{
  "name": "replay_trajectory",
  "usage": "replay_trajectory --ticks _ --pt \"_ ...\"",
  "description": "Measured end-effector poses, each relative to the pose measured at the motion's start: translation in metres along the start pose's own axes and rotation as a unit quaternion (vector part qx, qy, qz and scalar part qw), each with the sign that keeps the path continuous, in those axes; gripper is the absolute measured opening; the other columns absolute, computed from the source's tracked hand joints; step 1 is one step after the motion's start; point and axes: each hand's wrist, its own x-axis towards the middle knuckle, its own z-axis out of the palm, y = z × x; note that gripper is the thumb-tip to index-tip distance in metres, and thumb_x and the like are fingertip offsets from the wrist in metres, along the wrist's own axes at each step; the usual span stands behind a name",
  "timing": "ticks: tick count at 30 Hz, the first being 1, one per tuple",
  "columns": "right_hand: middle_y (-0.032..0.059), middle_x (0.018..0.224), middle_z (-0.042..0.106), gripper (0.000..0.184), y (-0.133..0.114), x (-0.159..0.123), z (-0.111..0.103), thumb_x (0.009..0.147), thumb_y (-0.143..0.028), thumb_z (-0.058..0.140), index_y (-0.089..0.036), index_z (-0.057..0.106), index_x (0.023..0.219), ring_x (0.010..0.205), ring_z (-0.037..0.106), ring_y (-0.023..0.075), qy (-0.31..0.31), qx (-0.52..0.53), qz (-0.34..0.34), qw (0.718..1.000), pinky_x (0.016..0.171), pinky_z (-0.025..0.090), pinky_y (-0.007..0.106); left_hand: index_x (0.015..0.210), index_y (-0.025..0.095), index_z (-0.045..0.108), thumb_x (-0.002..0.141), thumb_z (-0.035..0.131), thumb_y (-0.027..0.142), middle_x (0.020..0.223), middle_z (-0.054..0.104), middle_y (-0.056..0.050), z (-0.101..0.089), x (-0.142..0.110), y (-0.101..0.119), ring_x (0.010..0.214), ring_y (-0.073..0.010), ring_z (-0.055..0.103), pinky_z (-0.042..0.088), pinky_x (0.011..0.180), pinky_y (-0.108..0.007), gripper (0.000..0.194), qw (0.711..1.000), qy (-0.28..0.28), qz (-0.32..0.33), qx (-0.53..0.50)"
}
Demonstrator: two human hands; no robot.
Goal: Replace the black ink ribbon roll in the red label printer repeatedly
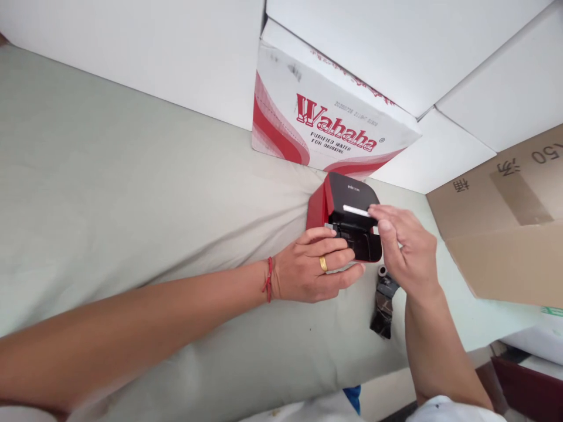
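Observation:
A small red and black thermal printer (317, 205) sits on the cloth with its black lid (352, 193) raised and a dark hollow showing inside. A white strip (356, 210) lies along the lid's front edge. My left hand (319, 264), with a gold ring, holds the printer's near left side, its fingers reaching over the opening. At the lid's right edge, my right hand (407, 246) has its thumb and fingers closed, touching the end of the white strip. Beside it lies a small roll (382, 271) with a dark, crumpled strip (382, 310) trailing toward me.
Behind the printer stands a white and red Wahaha water carton (325, 117), among plain white boxes (373, 41). A brown cardboard box (497, 217) is at the right. A wrinkled pale green cloth (132, 193) covers the surface, whose near edge drops away at lower right.

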Motion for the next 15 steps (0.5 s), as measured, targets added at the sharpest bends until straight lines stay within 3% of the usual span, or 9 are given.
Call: replay_trajectory --ticks 5,9,11,15 --pt "0.0129 0.141 0.082 0.032 -0.003 -0.030 0.009 0.112 -0.022 0.060 -0.023 0.080 0.137 0.134 0.079 0.0263 -0.002 -0.002 0.012 1.000 0.120 0.061 0.049 0.130 0.028 0.069 0.098 0.060 0.029 0.124 0.087 -0.001 -0.008 0.003 -0.012 0.127 -0.0196 0.077 0.047 0.128 -0.041 0.033 0.999 -0.012 -0.034 -0.035" --pt "0.0083 0.146 0.080 0.037 -0.002 -0.039 0.016 0.113 -0.023 0.059 -0.030 0.077 0.145 0.140 0.075 0.0254 0.006 0.004 0.037 0.999 0.128 0.055 0.053 0.159 0.026 0.053 0.108 0.052 0.035 0.151 0.077 -0.009 -0.016 0.006 -0.034 0.149 -0.0262 0.068 0.033 0.140 -0.053 0.052 0.979 -0.055 -0.171 -0.100" --pt "0.0066 0.148 0.078 0.039 -0.002 -0.043 0.018 0.114 -0.024 0.058 -0.032 0.075 0.148 0.142 0.074 0.0250 0.005 0.012 0.045 0.999 0.130 0.053 0.054 0.166 0.027 0.048 0.111 0.048 0.034 0.142 0.082 -0.008 -0.019 0.005 -0.044 0.142 -0.0256 0.073 0.028 0.142 -0.054 0.055 0.962 -0.086 -0.212 -0.150" --pt "0.0057 0.151 0.076 0.041 -0.001 -0.049 0.020 0.115 -0.025 0.057 -0.034 0.073 0.151 0.145 0.071 0.0248 0.007 0.037 0.052 0.998 0.129 0.054 0.053 0.154 0.029 0.061 0.112 0.046 0.029 0.133 0.085 -0.004 -0.020 0.003 -0.051 0.128 -0.0236 0.080 0.032 0.140 -0.051 0.045 0.945 -0.103 -0.241 -0.194"
